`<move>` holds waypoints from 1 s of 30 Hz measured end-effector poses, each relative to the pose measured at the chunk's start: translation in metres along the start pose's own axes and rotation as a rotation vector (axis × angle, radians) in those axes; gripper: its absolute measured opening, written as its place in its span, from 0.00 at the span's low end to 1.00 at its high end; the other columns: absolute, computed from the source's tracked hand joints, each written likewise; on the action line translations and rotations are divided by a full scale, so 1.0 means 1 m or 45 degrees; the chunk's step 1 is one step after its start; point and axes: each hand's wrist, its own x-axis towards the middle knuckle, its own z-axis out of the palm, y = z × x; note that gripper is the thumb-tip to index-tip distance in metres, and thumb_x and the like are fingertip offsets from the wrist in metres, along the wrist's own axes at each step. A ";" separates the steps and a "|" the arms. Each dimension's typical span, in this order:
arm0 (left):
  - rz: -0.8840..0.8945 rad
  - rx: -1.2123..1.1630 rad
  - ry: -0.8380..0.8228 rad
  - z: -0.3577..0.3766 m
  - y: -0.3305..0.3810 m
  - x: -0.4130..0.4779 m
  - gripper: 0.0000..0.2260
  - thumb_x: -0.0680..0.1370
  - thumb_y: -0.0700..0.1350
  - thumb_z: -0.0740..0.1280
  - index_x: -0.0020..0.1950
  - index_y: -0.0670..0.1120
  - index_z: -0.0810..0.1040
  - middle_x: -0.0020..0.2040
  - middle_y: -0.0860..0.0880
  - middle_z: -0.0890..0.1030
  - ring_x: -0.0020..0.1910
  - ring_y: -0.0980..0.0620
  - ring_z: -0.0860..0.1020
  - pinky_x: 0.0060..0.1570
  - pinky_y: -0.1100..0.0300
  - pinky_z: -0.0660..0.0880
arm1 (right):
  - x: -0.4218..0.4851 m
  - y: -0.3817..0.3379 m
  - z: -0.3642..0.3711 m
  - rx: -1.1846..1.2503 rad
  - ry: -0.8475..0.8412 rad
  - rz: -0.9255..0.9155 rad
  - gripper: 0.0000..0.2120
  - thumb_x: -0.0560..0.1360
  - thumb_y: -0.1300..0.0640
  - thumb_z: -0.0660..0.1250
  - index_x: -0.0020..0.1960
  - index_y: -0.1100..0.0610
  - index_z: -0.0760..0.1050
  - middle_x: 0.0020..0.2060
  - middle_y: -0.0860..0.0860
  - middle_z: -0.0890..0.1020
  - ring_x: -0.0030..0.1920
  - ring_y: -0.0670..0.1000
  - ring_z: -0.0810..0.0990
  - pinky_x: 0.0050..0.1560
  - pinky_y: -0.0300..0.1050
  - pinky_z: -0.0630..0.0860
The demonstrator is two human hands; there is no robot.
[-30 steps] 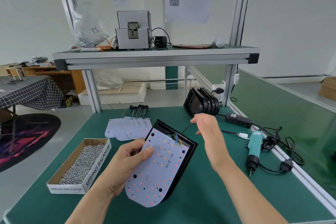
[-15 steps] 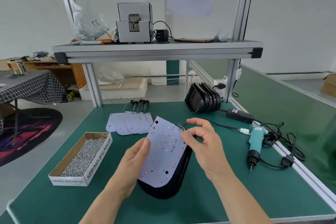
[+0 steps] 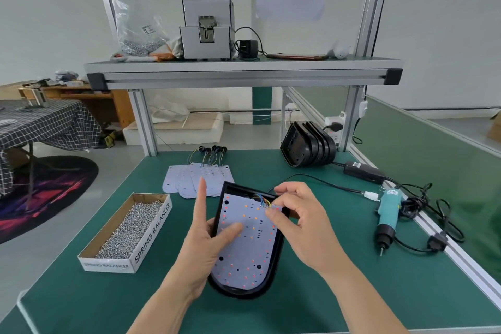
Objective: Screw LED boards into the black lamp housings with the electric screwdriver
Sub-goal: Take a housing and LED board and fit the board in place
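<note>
1. Seating is the step in hand, by my judgement: the LED board [image 3: 249, 247] lies inside the black lamp housing [image 3: 274, 266], low in the middle of the frame on the green surface [image 3: 352, 293].
2. The left hand [image 3: 206, 247] has its grip clamped on the lamp housing at its left rim, thumb pressing the board face and index finger pointing up.
3. The right hand [image 3: 306, 228] has its grip pinched on the LED board at its upper right corner, beside the coloured wires [image 3: 262, 199].
4. Next, the board's holes probably need lining up, then a screw from the box of screws [image 3: 127, 233] at lower left and the electric screwdriver [image 3: 387, 214], which lies untouched at right.
5. Half a second ago the board stood tilted up out of the housing between both hands; now it sits flat within the rim, and the left index finger has lifted off.
</note>
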 end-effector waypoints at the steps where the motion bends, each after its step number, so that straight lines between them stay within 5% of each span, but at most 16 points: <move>1: -0.031 -0.021 -0.017 0.001 0.000 0.000 0.43 0.70 0.45 0.80 0.75 0.69 0.61 0.57 0.47 0.85 0.56 0.48 0.84 0.55 0.56 0.79 | -0.001 0.000 0.000 -0.021 -0.011 -0.016 0.06 0.77 0.55 0.72 0.41 0.52 0.80 0.58 0.39 0.73 0.49 0.47 0.77 0.46 0.34 0.70; 5: -0.089 -0.132 -0.021 0.003 0.002 0.001 0.21 0.67 0.45 0.81 0.58 0.51 0.82 0.58 0.44 0.84 0.55 0.44 0.84 0.48 0.59 0.81 | -0.008 0.002 0.003 0.029 0.092 -0.150 0.04 0.77 0.55 0.72 0.49 0.52 0.78 0.64 0.42 0.71 0.64 0.47 0.75 0.51 0.31 0.69; 8: -0.145 -0.236 0.003 0.000 0.003 0.003 0.20 0.66 0.42 0.81 0.55 0.50 0.83 0.59 0.42 0.84 0.55 0.43 0.84 0.47 0.56 0.81 | -0.005 0.010 0.004 0.406 0.337 -0.037 0.06 0.78 0.58 0.65 0.54 0.51 0.76 0.58 0.44 0.77 0.52 0.46 0.78 0.52 0.37 0.72; 11: -0.217 -0.338 -0.041 0.000 0.007 0.004 0.23 0.65 0.43 0.81 0.59 0.50 0.82 0.61 0.42 0.83 0.57 0.42 0.83 0.49 0.52 0.81 | 0.003 0.020 0.003 0.594 -0.003 0.283 0.24 0.81 0.71 0.57 0.63 0.44 0.76 0.45 0.48 0.82 0.39 0.50 0.73 0.45 0.44 0.71; 14: -0.274 -0.369 -0.139 0.004 0.014 0.006 0.28 0.63 0.45 0.83 0.61 0.51 0.81 0.62 0.42 0.83 0.57 0.41 0.83 0.50 0.50 0.81 | 0.004 0.024 0.007 0.709 -0.453 0.383 0.26 0.76 0.78 0.59 0.67 0.56 0.75 0.57 0.49 0.85 0.49 0.52 0.79 0.51 0.48 0.73; 16: -0.304 -0.367 -0.184 0.005 0.018 0.006 0.29 0.62 0.45 0.84 0.62 0.51 0.80 0.62 0.41 0.82 0.57 0.40 0.83 0.50 0.48 0.81 | 0.004 0.024 0.011 0.660 -0.496 0.377 0.20 0.72 0.72 0.65 0.61 0.61 0.78 0.54 0.50 0.86 0.52 0.48 0.83 0.53 0.43 0.77; 22: -0.360 -0.376 -0.223 0.003 0.022 0.004 0.29 0.63 0.43 0.84 0.62 0.48 0.81 0.62 0.39 0.82 0.56 0.39 0.83 0.50 0.48 0.81 | 0.006 0.020 0.017 0.574 -0.432 0.327 0.31 0.68 0.64 0.66 0.71 0.56 0.73 0.60 0.48 0.83 0.57 0.46 0.82 0.56 0.42 0.79; 24: -0.377 -0.345 -0.250 0.004 0.024 0.002 0.28 0.64 0.44 0.84 0.62 0.47 0.81 0.61 0.38 0.82 0.56 0.38 0.83 0.50 0.47 0.81 | 0.008 0.017 0.015 0.519 -0.428 0.270 0.26 0.70 0.64 0.65 0.66 0.47 0.75 0.56 0.39 0.83 0.54 0.42 0.81 0.54 0.37 0.78; 26: -0.384 -0.316 -0.259 0.006 0.026 0.001 0.26 0.64 0.43 0.83 0.60 0.46 0.81 0.60 0.37 0.82 0.55 0.38 0.83 0.49 0.48 0.81 | 0.010 0.013 0.016 0.438 -0.391 0.306 0.15 0.69 0.63 0.63 0.45 0.42 0.78 0.38 0.37 0.80 0.37 0.40 0.76 0.42 0.34 0.73; 28: -0.368 -0.326 -0.231 0.009 0.028 0.000 0.25 0.64 0.43 0.83 0.59 0.46 0.82 0.60 0.37 0.83 0.54 0.38 0.84 0.49 0.48 0.81 | 0.013 0.015 0.019 0.407 -0.326 0.353 0.16 0.70 0.66 0.64 0.31 0.47 0.71 0.28 0.39 0.71 0.31 0.42 0.65 0.36 0.36 0.66; 30: -0.342 -0.401 -0.181 0.010 0.031 0.000 0.21 0.66 0.42 0.80 0.59 0.45 0.82 0.59 0.37 0.83 0.52 0.38 0.84 0.48 0.46 0.81 | 0.015 0.018 0.021 0.442 -0.259 0.364 0.21 0.74 0.75 0.62 0.31 0.54 0.66 0.26 0.40 0.69 0.29 0.41 0.63 0.33 0.33 0.66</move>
